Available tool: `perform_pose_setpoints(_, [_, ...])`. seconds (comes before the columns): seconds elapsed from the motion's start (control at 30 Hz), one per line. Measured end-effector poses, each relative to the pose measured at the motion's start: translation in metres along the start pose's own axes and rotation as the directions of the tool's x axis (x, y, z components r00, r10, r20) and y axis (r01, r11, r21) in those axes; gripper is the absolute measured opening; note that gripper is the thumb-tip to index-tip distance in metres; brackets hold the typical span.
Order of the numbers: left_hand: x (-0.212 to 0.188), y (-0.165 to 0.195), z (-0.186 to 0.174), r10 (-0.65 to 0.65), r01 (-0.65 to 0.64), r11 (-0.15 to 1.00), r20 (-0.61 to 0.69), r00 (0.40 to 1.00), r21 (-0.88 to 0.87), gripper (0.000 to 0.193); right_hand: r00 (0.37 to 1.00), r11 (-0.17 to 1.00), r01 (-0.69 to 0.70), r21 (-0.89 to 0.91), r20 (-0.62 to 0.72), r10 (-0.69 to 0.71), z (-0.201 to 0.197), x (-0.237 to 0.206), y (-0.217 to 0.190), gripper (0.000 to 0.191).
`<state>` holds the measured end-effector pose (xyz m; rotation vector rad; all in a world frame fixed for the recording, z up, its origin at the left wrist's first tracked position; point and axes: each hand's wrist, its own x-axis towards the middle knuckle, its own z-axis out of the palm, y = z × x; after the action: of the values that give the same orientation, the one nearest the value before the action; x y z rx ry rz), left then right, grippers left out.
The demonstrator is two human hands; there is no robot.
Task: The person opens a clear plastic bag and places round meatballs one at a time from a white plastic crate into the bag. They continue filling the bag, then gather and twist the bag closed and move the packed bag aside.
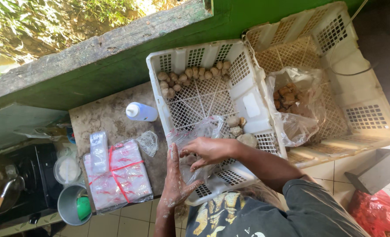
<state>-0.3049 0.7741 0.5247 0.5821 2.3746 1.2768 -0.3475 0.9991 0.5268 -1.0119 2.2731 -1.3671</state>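
My left hand (176, 181), dusted with pale flour, holds up the side of a clear plastic bag (197, 131) over the near corner of a white slotted crate (247, 103). My right hand (209, 151) reaches into the bag's mouth with fingers curled, on what I cannot tell. Several pale round dough-like lumps (192, 74) lie along the crate's far wall. A few more lumps (241, 129) sit just beyond the bag.
A cream crate (366, 116) on the right holds a clear bag of brown pieces (287, 98). A stack of plastic bags tied with red string (118, 175), a white bottle (141, 112), a grey cup (72, 204) and a stove (19, 180) stand to the left. A green wall ledge (116, 57) runs behind.
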Motion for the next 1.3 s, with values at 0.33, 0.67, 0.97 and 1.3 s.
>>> perform_pose_setpoints(0.33, [0.0, 0.01, -0.001, -0.068, 0.068, 0.998, 0.01, 0.998, 0.002, 0.145, 0.991, 0.984, -0.124, 0.129, -0.041, 0.131, -0.019, -0.012, -0.03, 0.054])
perform_pose_setpoints(0.67, [-0.001, 0.008, 0.0, -0.044, 0.044, 0.999, -0.013, 0.999, -0.004, 0.143, 0.46, 0.817, -0.501, 0.286, -0.711, 0.531, -0.096, 0.012, 0.152, 0.045])
perform_pose_setpoints(0.97, [0.001, 0.006, -0.001, -0.09, 0.089, 0.995, -0.011, 0.996, -0.045, 0.144, 0.471, 0.499, -0.833, -0.237, -0.777, 0.418, -0.078, 0.047, 0.191, 0.05])
perform_pose_setpoints(1.3, [0.001, 0.004, -0.001, -0.1, 0.101, 0.995, 0.008, 0.995, -0.025, 0.144, 0.55, 0.686, -0.282, 0.671, -0.472, 0.689, -0.072, 0.003, 0.134, 0.025])
